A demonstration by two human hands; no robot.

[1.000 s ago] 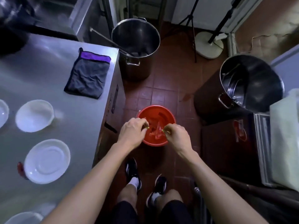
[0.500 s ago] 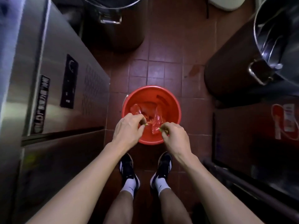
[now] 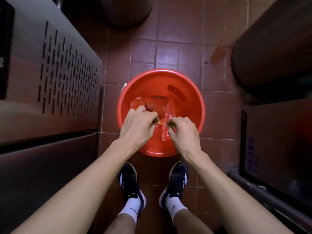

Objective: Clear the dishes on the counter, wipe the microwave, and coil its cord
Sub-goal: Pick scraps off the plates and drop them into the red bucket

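A red plastic bucket [image 3: 185, 85] stands on the tiled floor just ahead of my feet. Both hands hover over its near half. My left hand [image 3: 137, 125] pinches a small yellowish scrap between thumb and fingers. My right hand [image 3: 183, 130] pinches a crumpled clear plastic wrapper [image 3: 166, 125] that hangs down into the bucket. More clear plastic [image 3: 137, 103] lies inside the bucket beyond my left hand. No dishes, microwave or cord are in view.
The steel counter's vented side panel [image 3: 64, 73] rises close on the left. The base of a large steel pot [image 3: 125, 10] stands at the top. A dark drum [image 3: 273, 53] and a dark box [image 3: 276, 146] crowd the right. My shoes [image 3: 130, 181] stand on red tiles.
The view has tipped down from the counter top with its white dishes and cloth to the floor. The bucket appears larger and closer. Both hands stay pinched together over it.
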